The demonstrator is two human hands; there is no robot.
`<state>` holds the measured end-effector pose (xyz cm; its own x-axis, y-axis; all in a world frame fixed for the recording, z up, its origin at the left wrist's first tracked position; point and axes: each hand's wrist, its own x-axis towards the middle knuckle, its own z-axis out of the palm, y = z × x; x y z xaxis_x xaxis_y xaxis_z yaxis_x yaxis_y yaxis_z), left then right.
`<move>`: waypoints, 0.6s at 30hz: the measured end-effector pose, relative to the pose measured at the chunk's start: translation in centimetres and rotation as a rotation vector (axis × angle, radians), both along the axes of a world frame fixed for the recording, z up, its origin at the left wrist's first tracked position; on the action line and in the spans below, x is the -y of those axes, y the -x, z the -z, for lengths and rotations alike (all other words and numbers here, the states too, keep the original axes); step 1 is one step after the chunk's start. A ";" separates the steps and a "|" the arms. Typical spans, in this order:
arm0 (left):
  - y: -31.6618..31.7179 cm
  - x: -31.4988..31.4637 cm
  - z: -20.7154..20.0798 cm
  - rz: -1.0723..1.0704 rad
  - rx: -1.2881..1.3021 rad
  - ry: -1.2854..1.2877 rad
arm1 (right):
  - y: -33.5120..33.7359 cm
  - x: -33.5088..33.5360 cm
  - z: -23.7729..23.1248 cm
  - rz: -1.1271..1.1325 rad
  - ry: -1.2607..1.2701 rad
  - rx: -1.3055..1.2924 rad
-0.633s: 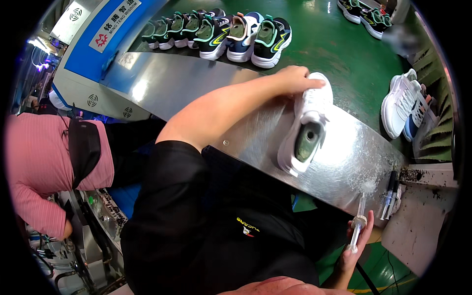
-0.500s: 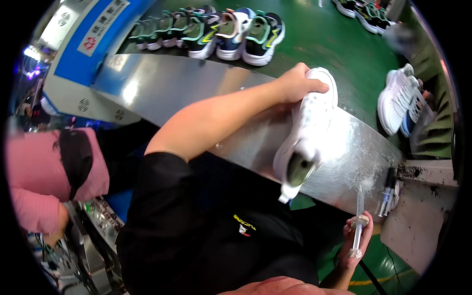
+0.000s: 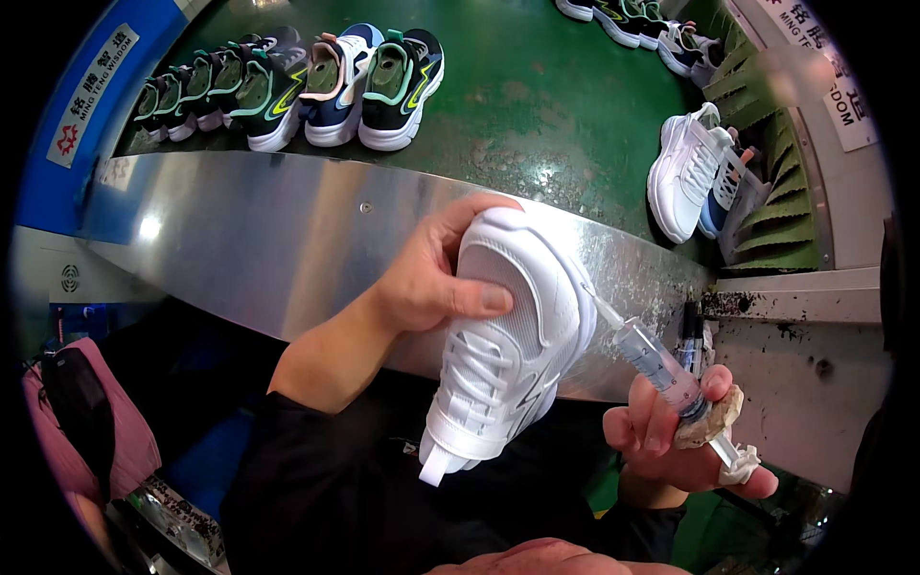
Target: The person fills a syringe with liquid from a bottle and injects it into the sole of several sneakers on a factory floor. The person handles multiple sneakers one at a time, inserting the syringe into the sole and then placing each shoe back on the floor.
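Observation:
My left hand point(image 3: 446, 273) grips a white sneaker point(image 3: 508, 335) by its toe end, thumb across the mesh upper. The shoe is tilted, its heel and pull tab toward me and its laces facing up. In my right hand point(image 3: 685, 441) is a clear syringe point(image 3: 661, 372) partly filled with clear liquid, with whitish wrapping around its flange and plunger end. The fingers curl around the barrel. Its tip points at the edge where the shoe's sole meets the upper and seems to touch there; contact is hard to make out.
A metal ledge point(image 3: 230, 220) runs along a green conveyor belt point(image 3: 537, 105). Several dark sneakers point(image 3: 402, 91) stand in a row at the far left. Other white and blue shoes point(image 3: 685, 172) sit by green flaps point(image 3: 786, 201) at right. Dark pens point(image 3: 690, 331) lie near the ledge's right end.
The sneaker has been turned and drawn nearer to me. My right hand has lifted the syringe from low at the right up to the shoe's side. The view has shifted too.

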<state>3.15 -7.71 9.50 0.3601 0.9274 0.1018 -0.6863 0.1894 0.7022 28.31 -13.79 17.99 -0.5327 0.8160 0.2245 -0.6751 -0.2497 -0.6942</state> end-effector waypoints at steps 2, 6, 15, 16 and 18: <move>0.1 0.2 0.0 -0.004 -0.013 0.001 | 0.8 -0.5 -0.2 -0.025 -0.006 0.000; 0.2 0.3 0.0 0.006 -0.016 -0.072 | 1.6 -0.8 -0.4 -0.024 -0.006 0.026; 0.2 0.6 -0.2 0.014 -0.008 -0.121 | 2.3 -1.1 -0.5 0.018 0.066 0.097; 0.2 0.6 -0.2 0.011 -0.013 -0.122 | 2.3 -1.2 -0.6 0.024 0.059 0.103; 0.3 0.6 -0.4 0.003 -0.027 -0.114 | 2.4 -1.4 -0.6 0.012 0.029 0.093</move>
